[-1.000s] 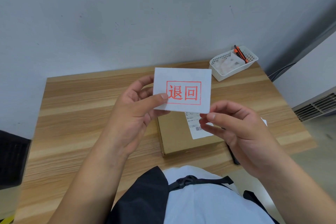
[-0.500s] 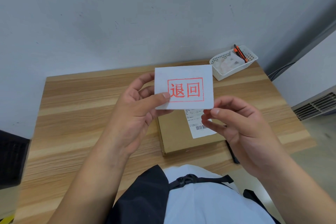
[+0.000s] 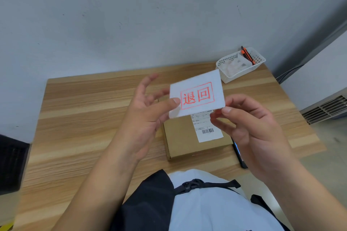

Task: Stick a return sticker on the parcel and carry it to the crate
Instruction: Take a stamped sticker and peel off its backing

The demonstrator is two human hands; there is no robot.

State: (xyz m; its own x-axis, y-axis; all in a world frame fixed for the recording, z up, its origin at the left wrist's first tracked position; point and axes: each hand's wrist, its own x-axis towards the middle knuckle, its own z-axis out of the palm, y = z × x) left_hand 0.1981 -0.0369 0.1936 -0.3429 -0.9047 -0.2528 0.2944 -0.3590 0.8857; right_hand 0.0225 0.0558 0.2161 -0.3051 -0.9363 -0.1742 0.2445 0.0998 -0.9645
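Note:
A white return sticker (image 3: 197, 93) with a red boxed stamp is held up over the table, tilted with its right side higher. My left hand (image 3: 148, 116) pinches its left edge between thumb and a finger, the other fingers spread. My right hand (image 3: 249, 129) pinches its lower right corner. Below the sticker lies the flat brown cardboard parcel (image 3: 180, 137) on the wooden table (image 3: 84, 118), with a white shipping label (image 3: 206, 129) and barcode on its top. The parcel's far part is hidden by the sticker and my hands.
A white plastic basket (image 3: 240, 65) with papers and orange-black pens stands at the table's far right corner. A dark slim object (image 3: 239, 155) lies by the parcel's right side. A black crate-like object (image 3: 11, 165) sits left of the table. A wall rises behind the table.
The sticker has shifted right and tilted, its right side now higher. My left fingers have spread apart, and my right hand has moved up to the sticker's lower right corner.

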